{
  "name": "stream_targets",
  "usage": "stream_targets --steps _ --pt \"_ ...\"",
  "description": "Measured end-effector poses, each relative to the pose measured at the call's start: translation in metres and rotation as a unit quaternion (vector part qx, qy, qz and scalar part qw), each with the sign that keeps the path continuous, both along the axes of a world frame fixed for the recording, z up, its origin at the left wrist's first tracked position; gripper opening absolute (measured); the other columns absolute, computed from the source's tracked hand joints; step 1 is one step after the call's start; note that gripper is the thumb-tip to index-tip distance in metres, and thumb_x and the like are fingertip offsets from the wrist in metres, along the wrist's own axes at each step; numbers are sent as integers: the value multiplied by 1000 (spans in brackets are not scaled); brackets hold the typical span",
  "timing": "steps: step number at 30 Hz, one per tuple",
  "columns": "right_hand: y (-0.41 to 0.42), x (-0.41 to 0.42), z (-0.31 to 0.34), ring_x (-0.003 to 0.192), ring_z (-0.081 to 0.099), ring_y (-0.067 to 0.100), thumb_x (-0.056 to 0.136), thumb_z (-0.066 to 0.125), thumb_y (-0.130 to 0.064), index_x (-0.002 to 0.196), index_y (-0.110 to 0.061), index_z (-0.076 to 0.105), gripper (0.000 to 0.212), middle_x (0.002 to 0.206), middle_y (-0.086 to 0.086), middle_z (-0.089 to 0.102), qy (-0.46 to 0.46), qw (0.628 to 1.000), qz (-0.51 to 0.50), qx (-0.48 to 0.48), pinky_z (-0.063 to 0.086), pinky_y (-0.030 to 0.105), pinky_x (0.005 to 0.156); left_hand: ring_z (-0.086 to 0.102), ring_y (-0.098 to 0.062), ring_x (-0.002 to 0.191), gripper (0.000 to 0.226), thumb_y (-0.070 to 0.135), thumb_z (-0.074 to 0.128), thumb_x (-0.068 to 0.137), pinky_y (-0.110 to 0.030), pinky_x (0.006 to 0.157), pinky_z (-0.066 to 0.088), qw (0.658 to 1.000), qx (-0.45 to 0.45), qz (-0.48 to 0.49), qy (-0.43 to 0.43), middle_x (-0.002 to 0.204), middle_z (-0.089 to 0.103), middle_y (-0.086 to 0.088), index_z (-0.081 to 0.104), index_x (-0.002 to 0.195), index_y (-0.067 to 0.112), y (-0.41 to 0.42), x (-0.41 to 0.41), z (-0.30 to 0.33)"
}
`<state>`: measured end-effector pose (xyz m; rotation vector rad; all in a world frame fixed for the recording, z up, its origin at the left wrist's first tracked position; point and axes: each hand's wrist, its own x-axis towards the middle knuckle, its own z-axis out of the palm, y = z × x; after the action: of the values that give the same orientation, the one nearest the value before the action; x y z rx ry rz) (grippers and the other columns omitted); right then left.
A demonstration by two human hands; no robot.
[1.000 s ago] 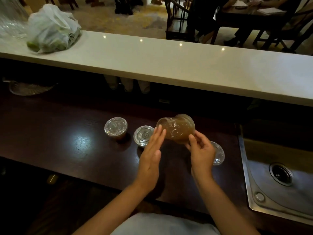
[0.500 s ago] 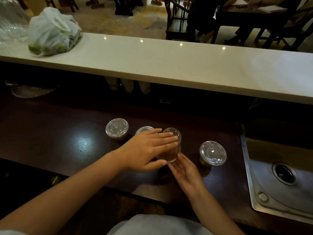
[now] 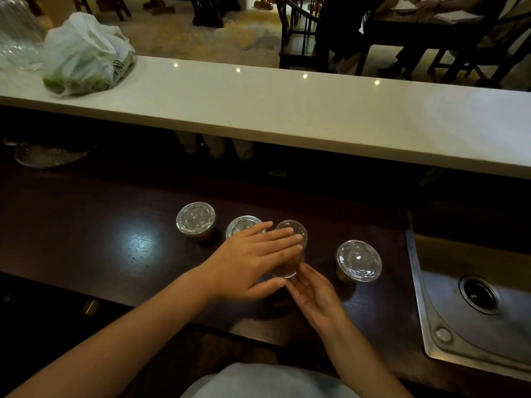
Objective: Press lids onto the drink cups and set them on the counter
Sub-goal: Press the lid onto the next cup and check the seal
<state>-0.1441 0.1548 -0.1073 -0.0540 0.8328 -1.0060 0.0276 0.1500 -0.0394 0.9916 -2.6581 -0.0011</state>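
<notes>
A clear plastic drink cup [image 3: 290, 230] of brown liquid leans tilted between my hands, just above the dark worktop [image 3: 100, 239]. My left hand [image 3: 253, 261] lies flat across its side and top, thumb underneath. The fingers of my right hand [image 3: 316, 297] sit palm up against the cup's base. Three other brown drinks with clear lids stand on the worktop: one at the left [image 3: 196, 219], one [image 3: 242, 224] partly hidden behind my left fingers, one at the right [image 3: 359, 261].
A long white counter [image 3: 287, 110] runs across above the worktop, with a white plastic bag [image 3: 86, 53] at its left end. A steel sink [image 3: 474, 297] lies at the right. A glass dish [image 3: 48, 156] sits far left under the counter.
The cup came down from a raised, sideways tilt in my right hand. My left hand swung over it and my right hand slid under its base. Little has moved in the last half second.
</notes>
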Motion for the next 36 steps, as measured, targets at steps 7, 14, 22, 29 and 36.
stream_targets --steps 7,14,22,29,36 --pt "-19 -12 8 87 65 22 90 49 1 106 5 58 18 95 17 66 156 982 -44 -100 57 32 74 28 -12 139 48 36 29 96 -38 114 22 943 94 165 274 146 40 -2 46 135 13 25 -20 -22" --pt "-42 -30 23 80 59 4 83 64 1 98 -7 67 18 92 2 62 591 726 -70 -345 44 5 73 40 -15 131 41 41 27 97 -30 101 36 469 503 289 666 138 49 0 46 131 26 28 -64 -31" --pt "-57 -51 -3 81 56 22 81 60 -2 96 -1 65 16 87 9 63 719 352 26 -599 48 28 70 53 -35 112 56 47 31 96 -49 86 43 110 617 255 737 127 51 -28 26 145 22 0 -77 -60" --pt "-58 -57 -27 77 57 22 77 64 4 99 -1 64 23 86 10 63 690 278 90 -662 50 30 59 42 -42 125 50 48 29 97 -49 94 38 88 625 263 730 139 36 -34 28 144 32 -2 -76 -80" --pt "-48 -66 -41 94 62 22 81 59 -4 101 -3 67 21 99 10 68 668 295 158 -664 53 36 81 52 -39 113 54 55 21 95 -54 92 38 113 655 249 704 123 53 -32 42 137 28 -5 -70 -94"
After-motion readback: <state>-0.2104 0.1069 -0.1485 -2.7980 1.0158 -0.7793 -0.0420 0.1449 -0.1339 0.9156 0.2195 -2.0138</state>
